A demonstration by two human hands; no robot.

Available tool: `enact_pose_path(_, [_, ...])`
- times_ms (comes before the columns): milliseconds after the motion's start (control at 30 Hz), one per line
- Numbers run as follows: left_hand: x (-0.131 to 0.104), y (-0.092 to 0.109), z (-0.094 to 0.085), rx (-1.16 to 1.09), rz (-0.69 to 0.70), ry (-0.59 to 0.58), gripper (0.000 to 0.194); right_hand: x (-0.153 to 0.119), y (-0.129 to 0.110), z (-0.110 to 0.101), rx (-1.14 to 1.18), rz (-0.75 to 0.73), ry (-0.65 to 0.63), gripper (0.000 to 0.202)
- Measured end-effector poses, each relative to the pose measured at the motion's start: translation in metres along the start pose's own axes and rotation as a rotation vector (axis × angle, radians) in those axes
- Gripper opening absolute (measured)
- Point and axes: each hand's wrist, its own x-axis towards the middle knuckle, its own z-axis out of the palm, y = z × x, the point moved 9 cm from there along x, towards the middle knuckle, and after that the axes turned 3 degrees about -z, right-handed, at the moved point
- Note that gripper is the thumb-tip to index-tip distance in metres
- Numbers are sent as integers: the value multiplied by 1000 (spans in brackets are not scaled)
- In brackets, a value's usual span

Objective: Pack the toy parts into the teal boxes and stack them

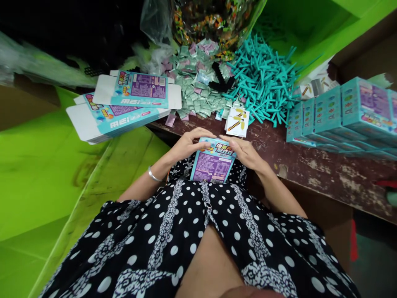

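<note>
Box [214,163]: sat between left hand [192,142] and right hand [246,153], at the near edge of the table [322,169].
Card [237,122]: lay on the table, just behind the right hand.
Sachets [201,94]: were heaped behind the card, between flat boxes [139,91] on the left and sticks [266,82] on the right.
Pick head [221,79]: lay on the sachets, near the sticks.
Bag [214,20]: stood behind the sachets.
Box rows [328,109]: stood on the table, right of the sticks.

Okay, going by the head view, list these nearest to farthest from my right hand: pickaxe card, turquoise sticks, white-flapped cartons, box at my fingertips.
1. Box: touching your right hand.
2. Pickaxe card: just beyond that hand.
3. Turquoise sticks: heaped farther forward, rightward.
4. White-flapped cartons: stacked off left.
</note>
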Motion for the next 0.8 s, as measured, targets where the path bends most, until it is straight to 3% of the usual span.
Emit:
enact_pose_path(100, [-6,-4,8,-23,-24,-54,33,-6,-9,-5,-232,-21,-51,64])
enact_pose_path(200, [8,13,24,7,50,-129,27,-2,-32,-23,-421,-39,-127,55])
enact_pose_path(267, [21,32,31,27,119,-203,34,-2,-47,-42,-414,-41,-164,57])
enact_pose_path(333, [33,48,16,102,169,-182,56,-12,-53,-75,-319,7,-68,69])
enact_pose_path(400, [39,59,-31,311,210,19,77,-37,-47,-128,-214,72,208,77])
enact_pose_path(467, [32,61,-93,705,200,281,78,-83,-32,-196,-156,119,624,77])
enact_pose_path(533, [20,41,-144,1109,44,345,70,-147,-15,-268,-149,161,1082,75])
enact_pose_path(600, [4,12,-184,1378,-112,314,69,-214,2,-330,-153,228,1510,72])
enact_pose_path(667, [-11,-15,-202,1542,-161,207,59,-267,12,-378,-197,296,1823,68])
enact_pose_path(700, [-17,-25,-206,1592,-146,177,53,-285,16,-399,-239,367,1907,68])
enact_pose_path(800, [-25,-39,-209,1622,-112,167,39,-310,12,-442,-510,555,1961,66])
